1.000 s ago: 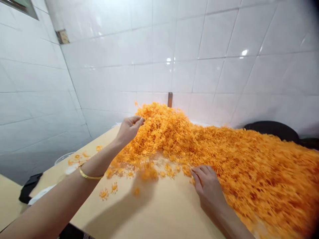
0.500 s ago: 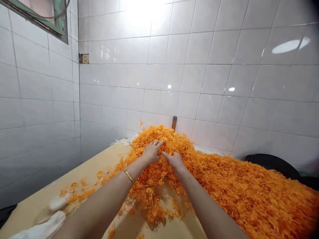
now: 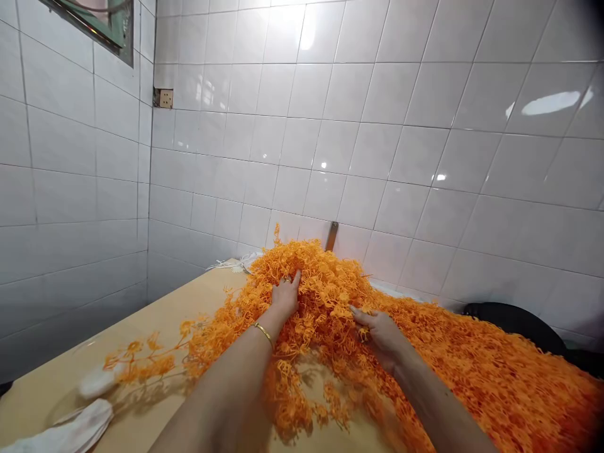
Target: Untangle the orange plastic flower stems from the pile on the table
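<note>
A heap of orange plastic flower sprigs (image 3: pixel 325 270) is piled on the tan table in front of me. Into its left face reaches my left hand (image 3: pixel 285 297), a ring on one finger and a gold bangle on the wrist. Its fingers curl in among the sprigs and their tips are hidden; the thumb side points up. My right hand (image 3: pixel 381 333) is at the heap's right side, lower and nearer, with fingers bent around a bit of orange sprig. One long sprig (image 3: pixel 146 360) sticks out to the left over the table.
A wide layer of orange pieces (image 3: pixel 491 371) covers the right side. Behind it is a black round container (image 3: pixel 516 321). A white glove (image 3: pixel 80 428) lies front left on the tan table (image 3: pixel 160 314). White strings (image 3: pixel 236 261) and a brown upright strip (image 3: pixel 332 236) are near the tiled wall.
My hands have moved apart. The right went right and toward me, its fingers now bent; the left has sunk deeper into the heap. The view has tilted slightly.
</note>
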Motion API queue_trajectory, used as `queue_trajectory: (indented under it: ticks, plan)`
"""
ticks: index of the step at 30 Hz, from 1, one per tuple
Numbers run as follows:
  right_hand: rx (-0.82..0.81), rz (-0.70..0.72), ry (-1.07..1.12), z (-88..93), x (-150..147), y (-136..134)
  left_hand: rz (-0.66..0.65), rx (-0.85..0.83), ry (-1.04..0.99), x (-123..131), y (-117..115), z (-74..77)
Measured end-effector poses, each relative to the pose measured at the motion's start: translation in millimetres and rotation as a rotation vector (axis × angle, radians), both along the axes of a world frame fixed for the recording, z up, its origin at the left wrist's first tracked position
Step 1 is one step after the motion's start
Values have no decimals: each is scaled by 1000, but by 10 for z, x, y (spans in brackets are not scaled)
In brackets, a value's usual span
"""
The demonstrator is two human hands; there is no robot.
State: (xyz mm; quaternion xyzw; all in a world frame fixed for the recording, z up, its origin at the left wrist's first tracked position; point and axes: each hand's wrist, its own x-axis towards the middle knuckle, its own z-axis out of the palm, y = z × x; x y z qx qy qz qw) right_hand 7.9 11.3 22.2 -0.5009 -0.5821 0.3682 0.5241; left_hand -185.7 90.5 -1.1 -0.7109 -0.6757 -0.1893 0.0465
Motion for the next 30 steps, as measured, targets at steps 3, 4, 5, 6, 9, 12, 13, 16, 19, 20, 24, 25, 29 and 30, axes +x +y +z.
queue_trajectory:
  ticks: [3, 4, 5, 6, 9, 12, 13, 16, 19, 20, 24, 25, 29, 30]
  plan:
    - [22, -70, -277, -141, 120, 20, -31, 6, -5, -66, -38, 4]
    - [72, -94, -410, -167, 153, 29, -44, 9, -3, -92, -66, 8]
    - [116, -116, -541, -180, 175, 33, -57, 19, 2, -117, -99, 12]
    - [162, -149, -647, -176, 182, 27, -68, 42, 10, -137, -135, 16]
    - [403, -292, -757, -54, 98, -66, -100, 154, 43, -167, -240, 27]
    - [717, -280, -662, 184, -124, -200, -152, 249, 63, -131, -336, 31]
    - [766, -219, -632, 262, -214, -222, -181, 261, 68, -101, -370, 27]
    - [725, -48, -557, 397, -476, -132, -337, 210, 101, 41, -495, -13]
    - [487, 34, -572, 342, -648, 161, -485, 69, 166, 204, -647, -86]
    - [387, 42, -604, 294, -678, 272, -500, 36, 185, 244, -695, -104]
    - [235, 36, -700, 99, -694, 576, -579, -11, 135, 239, -804, -39]
    - [214, 28, -723, 67, -680, 606, -628, -21, 65, 196, -800, 19]
    - [163, 16, -801, 17, -609, 618, -502, 99, -487, -76, -635, 339]
    - [157, 23, -817, 14, -593, 610, -356, 174, -640, -153, -564, 414]
